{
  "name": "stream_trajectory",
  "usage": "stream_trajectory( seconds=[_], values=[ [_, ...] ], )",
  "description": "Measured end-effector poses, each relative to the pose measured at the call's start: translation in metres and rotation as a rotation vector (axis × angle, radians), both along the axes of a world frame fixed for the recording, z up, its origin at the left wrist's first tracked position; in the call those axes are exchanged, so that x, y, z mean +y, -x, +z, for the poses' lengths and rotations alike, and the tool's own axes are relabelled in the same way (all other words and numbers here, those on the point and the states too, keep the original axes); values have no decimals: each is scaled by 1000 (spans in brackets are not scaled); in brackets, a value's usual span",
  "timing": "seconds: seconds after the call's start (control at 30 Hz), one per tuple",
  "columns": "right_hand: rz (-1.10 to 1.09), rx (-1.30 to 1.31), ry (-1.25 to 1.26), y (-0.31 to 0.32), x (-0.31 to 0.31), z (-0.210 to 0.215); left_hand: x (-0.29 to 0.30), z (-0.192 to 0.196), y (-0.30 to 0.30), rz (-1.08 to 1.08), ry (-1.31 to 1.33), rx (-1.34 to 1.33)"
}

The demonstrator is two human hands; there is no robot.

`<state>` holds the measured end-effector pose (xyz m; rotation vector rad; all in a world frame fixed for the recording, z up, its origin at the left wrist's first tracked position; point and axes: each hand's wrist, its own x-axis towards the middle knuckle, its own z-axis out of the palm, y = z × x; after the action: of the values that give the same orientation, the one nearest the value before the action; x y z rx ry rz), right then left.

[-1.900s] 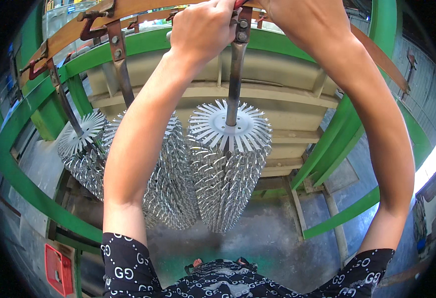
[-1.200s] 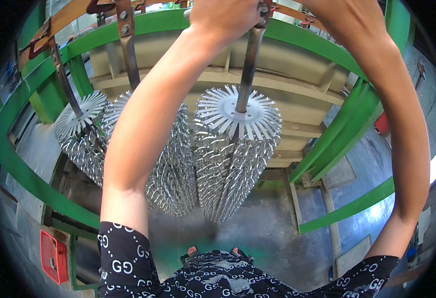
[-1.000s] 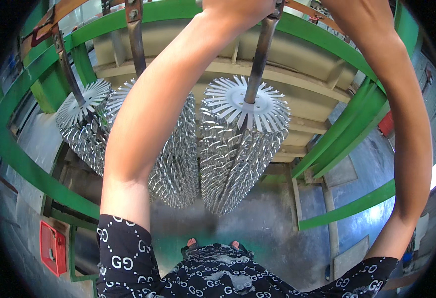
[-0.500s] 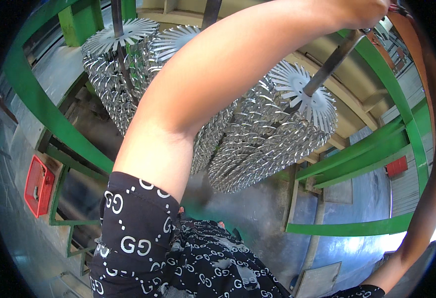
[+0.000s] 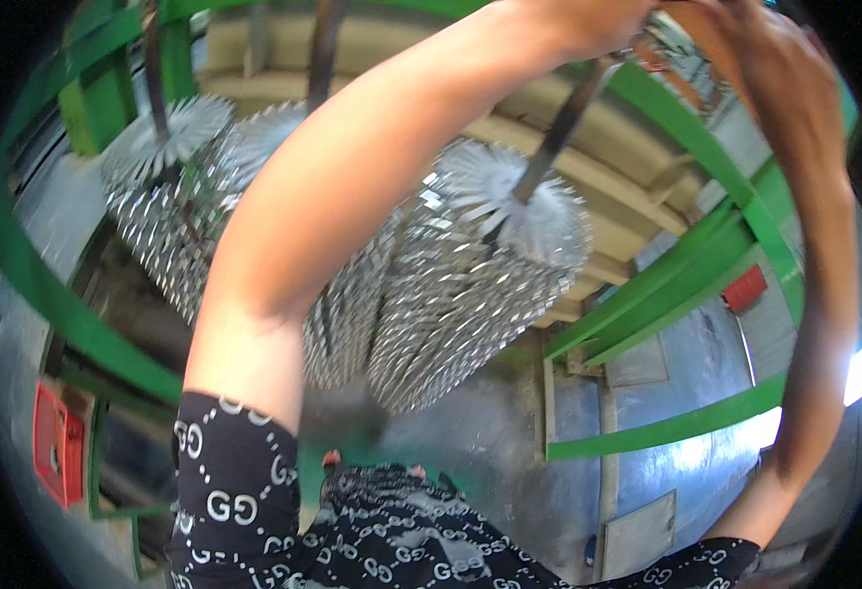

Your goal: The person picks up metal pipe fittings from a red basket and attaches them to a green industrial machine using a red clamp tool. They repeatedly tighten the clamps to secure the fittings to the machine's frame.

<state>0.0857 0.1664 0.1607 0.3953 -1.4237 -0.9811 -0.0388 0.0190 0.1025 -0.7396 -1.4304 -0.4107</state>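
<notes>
Both my arms are raised, and the hands meet the upper edge of the picture. My left hand (image 5: 613,22) is by the top end of a dark metal rod (image 5: 561,128), its fingers cut off or hidden. Close to its right is my right hand (image 5: 730,22), bent over at the wrist, its fingers blurred and partly out of the picture. Whether either hand grips something I cannot make out. Below, the rod carries a hanging rack of shiny metal pieces (image 5: 470,304) in dense tiers under a slotted round disc (image 5: 549,221). My left forearm covers part of the racks.
More loaded racks (image 5: 161,221) hang at the left on their own rods. Green steel beams (image 5: 667,432) frame the space on both sides. A red plastic basket (image 5: 58,447) is at the lower left, and a red box (image 5: 744,290) at the right. A beige panel (image 5: 431,59) stands behind.
The view has shifted, so the racks and beams appear farther left and the discs lower. My right hand has come into the picture, beside my left hand at the top.
</notes>
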Motion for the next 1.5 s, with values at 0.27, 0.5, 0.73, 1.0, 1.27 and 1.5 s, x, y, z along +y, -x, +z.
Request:
stream_trajectory(
  seconds=[0.27,0.5,0.73,1.0,1.27,1.5],
  values=[
    [46,-86,-152,-25,16,22,12,-2,-3,63,-15,110],
    [105,-151,-127,-26,19,22,8,-5,-2,102,-20,135],
    [54,-95,-81,-18,24,19,9,-6,-6,104,-21,115],
    [127,-6,-72,2,26,13,11,-6,-6,127,-33,128],
    [115,-233,248,-5,11,3,10,-5,-7,136,-40,109],
    [234,135,-175,-8,21,15,10,-4,-12,150,-46,81]
  ],
)
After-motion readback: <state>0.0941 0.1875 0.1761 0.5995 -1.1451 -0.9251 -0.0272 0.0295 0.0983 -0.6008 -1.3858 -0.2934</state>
